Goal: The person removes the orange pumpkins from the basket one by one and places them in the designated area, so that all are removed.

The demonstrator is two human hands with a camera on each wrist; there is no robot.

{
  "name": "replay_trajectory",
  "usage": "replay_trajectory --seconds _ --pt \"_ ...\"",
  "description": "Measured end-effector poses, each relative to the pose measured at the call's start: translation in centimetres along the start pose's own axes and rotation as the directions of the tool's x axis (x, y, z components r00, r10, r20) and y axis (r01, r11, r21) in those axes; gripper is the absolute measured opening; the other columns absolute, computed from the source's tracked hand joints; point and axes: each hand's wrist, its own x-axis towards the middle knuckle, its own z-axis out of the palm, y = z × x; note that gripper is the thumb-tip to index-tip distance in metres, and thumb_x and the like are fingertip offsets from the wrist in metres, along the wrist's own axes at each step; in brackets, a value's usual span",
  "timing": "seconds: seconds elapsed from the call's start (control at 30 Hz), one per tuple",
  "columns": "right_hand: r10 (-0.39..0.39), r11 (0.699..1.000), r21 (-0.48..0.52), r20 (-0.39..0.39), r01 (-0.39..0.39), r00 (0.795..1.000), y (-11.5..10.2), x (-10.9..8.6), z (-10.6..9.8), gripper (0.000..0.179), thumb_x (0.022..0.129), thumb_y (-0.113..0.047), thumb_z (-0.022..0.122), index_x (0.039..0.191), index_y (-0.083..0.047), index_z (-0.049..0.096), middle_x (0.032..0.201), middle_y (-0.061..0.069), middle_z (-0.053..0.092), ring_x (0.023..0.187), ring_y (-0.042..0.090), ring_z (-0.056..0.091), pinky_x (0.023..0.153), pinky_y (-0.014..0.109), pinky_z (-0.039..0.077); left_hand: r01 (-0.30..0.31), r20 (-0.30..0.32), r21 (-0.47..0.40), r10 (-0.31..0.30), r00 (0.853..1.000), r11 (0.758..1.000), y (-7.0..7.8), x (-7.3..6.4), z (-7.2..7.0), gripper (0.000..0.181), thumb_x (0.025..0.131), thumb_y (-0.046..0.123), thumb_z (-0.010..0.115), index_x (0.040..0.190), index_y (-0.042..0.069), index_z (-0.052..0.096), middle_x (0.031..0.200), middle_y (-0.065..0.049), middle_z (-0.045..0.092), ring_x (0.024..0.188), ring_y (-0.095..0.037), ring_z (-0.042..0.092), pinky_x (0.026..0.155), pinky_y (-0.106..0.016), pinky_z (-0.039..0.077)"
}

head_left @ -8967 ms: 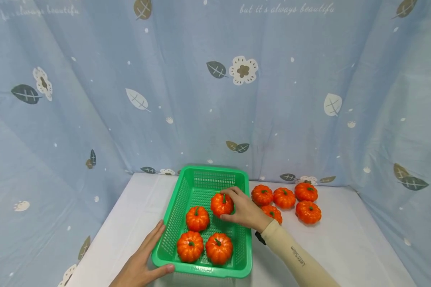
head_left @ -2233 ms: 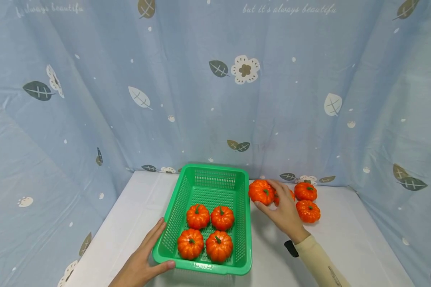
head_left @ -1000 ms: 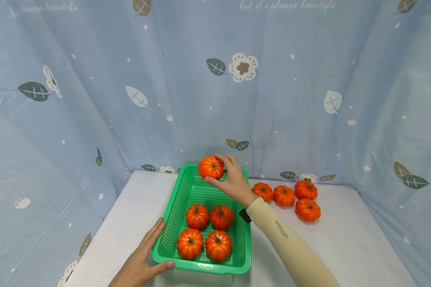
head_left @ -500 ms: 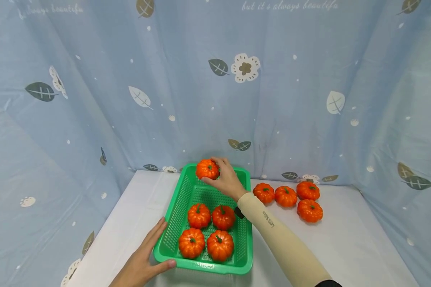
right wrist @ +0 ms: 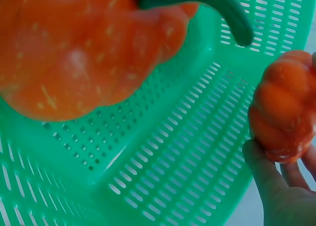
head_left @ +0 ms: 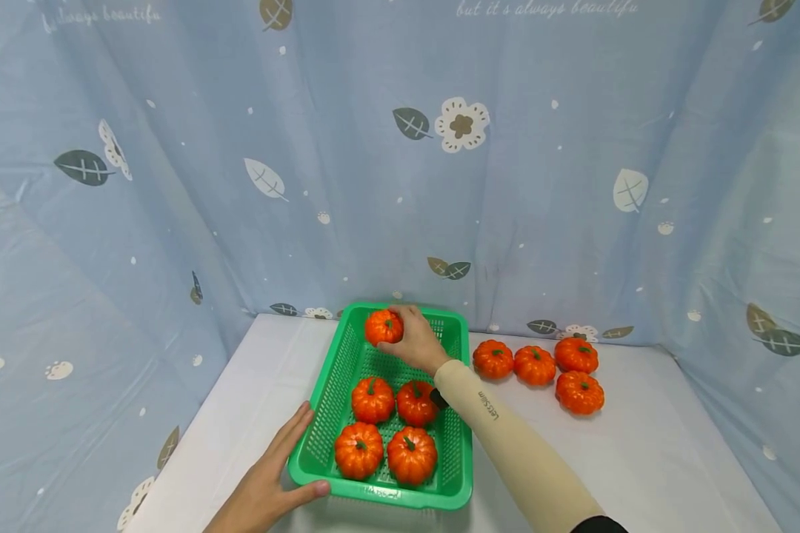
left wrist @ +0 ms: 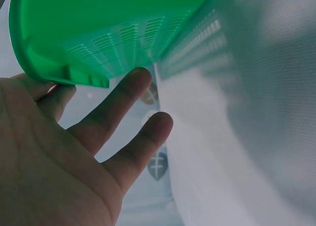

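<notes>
My right hand grips a small orange pumpkin over the far left part of a green plastic basket. In the right wrist view, thumb and fingers curl around this pumpkin, and a nearer pumpkin with a green stem fills the upper left. Several other pumpkins stand in two rows in the basket's near half. My left hand rests at the basket's near left corner, thumb by the front rim. Seen from the left wrist, its fingers are spread beside the basket wall.
Several more pumpkins sit in a group on the white table, to the right of the basket. A blue patterned curtain hangs behind and on both sides.
Earlier one pumpkin was placed in the second row. Another was then taken from the right-hand group, carried left, and has sunk lower over the basket's far end. The left hand has stayed put.
</notes>
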Motion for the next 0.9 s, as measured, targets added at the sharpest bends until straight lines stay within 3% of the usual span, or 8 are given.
replay_trajectory --seconds 0.4,0.63,0.9 --pt "0.006 1.0 -0.024 0.091 -0.004 0.996 0.7 -0.2 1.1 0.075 0.086 -0.026 0.084 0.15 -0.01 0.047 0.143 0.016 0.046 0.118 0.033 0.056 0.095 0.049 0.053 -0.012 -0.007 0.011 0.012 1.0 1.0 0.1 0.1 0.0 0.1 0.083 0.054 0.08 0.162 0.041 0.019 0.167 0.019 0.012 0.151 -0.027 0.019 0.109 -0.068 0.033" --pt "0.057 0.994 -0.105 0.138 -0.042 0.989 1.0 -0.1 1.7 0.077 0.085 -0.03 0.085 0.15 -0.013 0.049 0.156 0.021 0.036 0.135 0.038 0.045 0.103 0.053 0.048 0.001 -0.013 0.007 0.0 1.0 1.0 0.3 0.1 0.0 0.1 0.082 0.055 0.08 0.162 0.04 0.02 0.167 0.019 0.012 0.151 -0.026 0.018 0.11 -0.068 0.032" --pt "0.046 0.992 -0.121 0.174 -0.025 0.984 1.0 -0.1 2.1 0.077 0.084 -0.03 0.086 0.149 -0.009 0.05 0.145 0.018 0.046 0.12 0.032 0.054 0.095 0.047 0.053 -0.016 -0.019 0.014 0.016 1.0 1.0 0.1 0.1 0.0 0.1 0.083 0.054 0.08 0.162 0.039 0.021 0.168 0.015 0.014 0.151 -0.016 0.017 0.11 -0.067 0.033"
